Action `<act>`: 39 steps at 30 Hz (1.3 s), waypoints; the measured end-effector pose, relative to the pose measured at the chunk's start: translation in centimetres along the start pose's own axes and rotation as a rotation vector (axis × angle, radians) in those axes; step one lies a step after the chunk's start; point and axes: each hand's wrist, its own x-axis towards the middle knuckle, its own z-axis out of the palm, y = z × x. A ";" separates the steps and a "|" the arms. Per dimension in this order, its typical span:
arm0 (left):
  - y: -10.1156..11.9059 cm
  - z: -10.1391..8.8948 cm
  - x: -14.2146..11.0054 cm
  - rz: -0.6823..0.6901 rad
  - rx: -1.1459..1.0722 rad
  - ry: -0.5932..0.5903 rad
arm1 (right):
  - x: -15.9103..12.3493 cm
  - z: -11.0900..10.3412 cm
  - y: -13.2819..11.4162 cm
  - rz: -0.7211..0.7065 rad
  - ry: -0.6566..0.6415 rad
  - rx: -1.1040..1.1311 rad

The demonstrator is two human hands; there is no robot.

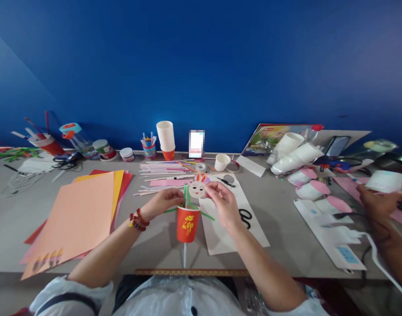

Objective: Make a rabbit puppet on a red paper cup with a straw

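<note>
A red paper cup [187,224] with gold characters is held up in front of me, a white straw [185,254] running down out of its bottom. Green paper strips [207,215] stick out of its rim. Above the rim sits a round paper rabbit face [197,189] with pink ears. My left hand [164,201], beaded bracelet at the wrist, is closed on the cup's rim and the green strips. My right hand [222,199] pinches the right edge of the rabbit face.
Coloured paper sheets [78,215] lie at the left, white paper [220,232] and black scissors [245,217] under my right hand. Straws [164,169], stacked cups [166,138] and jars line the back. Another person's hands [378,202] work at the right among white cups [295,153].
</note>
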 end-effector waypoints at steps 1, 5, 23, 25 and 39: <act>-0.5 -0.5 0.2 -0.026 0.007 0.020 | -0.1 -0.4 0.0 0.016 0.018 0.001; -2.4 -2.1 0.2 -0.066 0.106 0.070 | -1.4 -1.6 0.5 0.061 0.018 -0.027; 0.8 7.8 -4.3 0.288 -0.059 0.338 | -5.2 0.5 0.7 -0.793 -0.080 -0.814; 0.7 8.3 -3.9 0.282 -0.238 0.329 | -5.4 0.7 0.7 -0.809 -0.086 -0.823; 0.6 7.5 -3.1 0.093 -0.734 0.220 | 8.3 -14.2 2.5 -0.346 0.118 -1.298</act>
